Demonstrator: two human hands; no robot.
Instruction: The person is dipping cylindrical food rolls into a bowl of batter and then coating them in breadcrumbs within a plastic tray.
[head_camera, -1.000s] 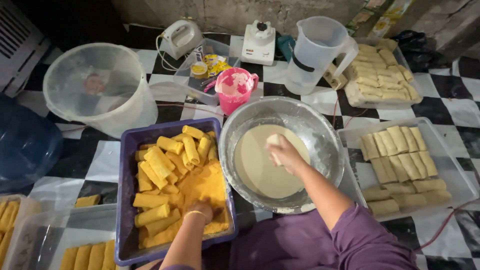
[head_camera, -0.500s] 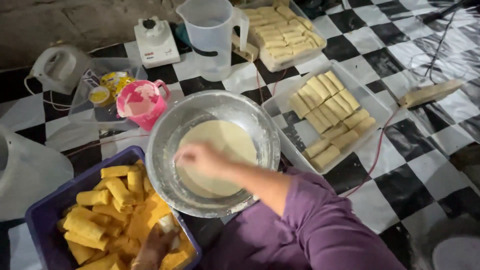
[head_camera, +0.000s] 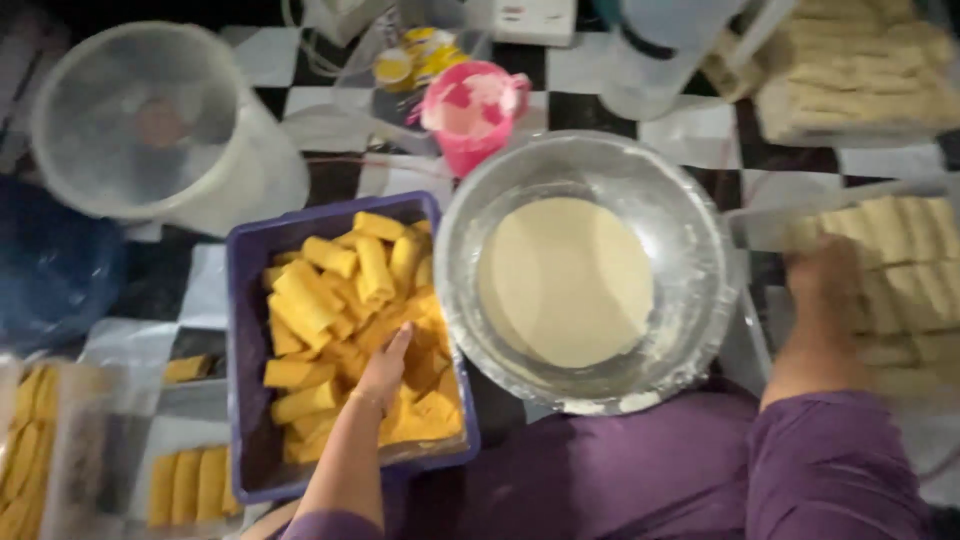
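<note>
My left hand (head_camera: 385, 368) lies flat on the yellow crumb-coated rolls (head_camera: 340, 290) in the purple tub (head_camera: 245, 300), fingers together, gripping nothing that I can see. To the right, my right hand (head_camera: 825, 285) is over the pale uncoated rolls (head_camera: 900, 260) in the clear tray (head_camera: 760, 225); motion blur hides its fingers. Between the two stands a metal bowl (head_camera: 690, 210) of pale batter (head_camera: 565, 280).
A pink jug (head_camera: 470, 110) stands behind the bowl. A white bucket (head_camera: 150, 130) is at the back left, a dark blue tub (head_camera: 50, 270) left of it. More pale rolls (head_camera: 860, 80) sit back right. Trays of coated rolls (head_camera: 190, 485) lie front left.
My right hand has left the batter bowl and moved right onto the tray of pale rolls. My left hand stays in the purple tub. The view has swung back left.
</note>
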